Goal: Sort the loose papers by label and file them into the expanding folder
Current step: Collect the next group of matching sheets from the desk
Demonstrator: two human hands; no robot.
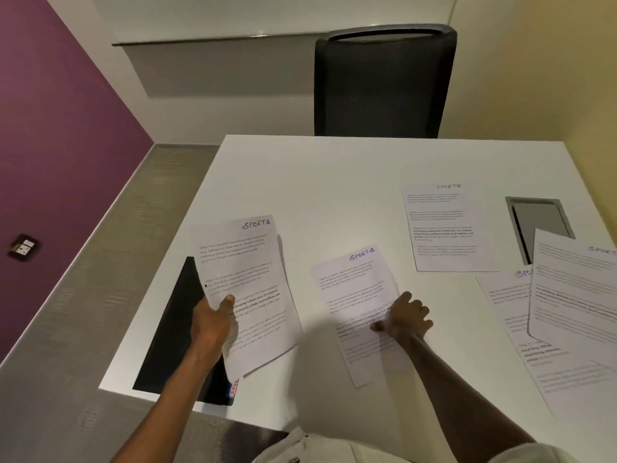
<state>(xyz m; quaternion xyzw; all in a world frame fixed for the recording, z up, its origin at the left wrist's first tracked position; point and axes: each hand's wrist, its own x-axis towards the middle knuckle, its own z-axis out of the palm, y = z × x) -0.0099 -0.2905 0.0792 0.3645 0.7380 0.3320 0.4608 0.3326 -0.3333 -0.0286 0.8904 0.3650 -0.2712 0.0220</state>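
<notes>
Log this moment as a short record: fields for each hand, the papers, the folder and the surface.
left hand: left hand grips a stack of white printed sheets headed SPORTS, lifted above the folder
right hand: right hand pinches the white SPORTS sheet lying at mid-table
other papers: one flat SPORTS sheet further back; two overlapping sheets at the right edge
folder: black flat expanding folder at the table's near left corner, partly under the held stack
surface: white rectangular table
behind table: black mesh office chair
</notes>
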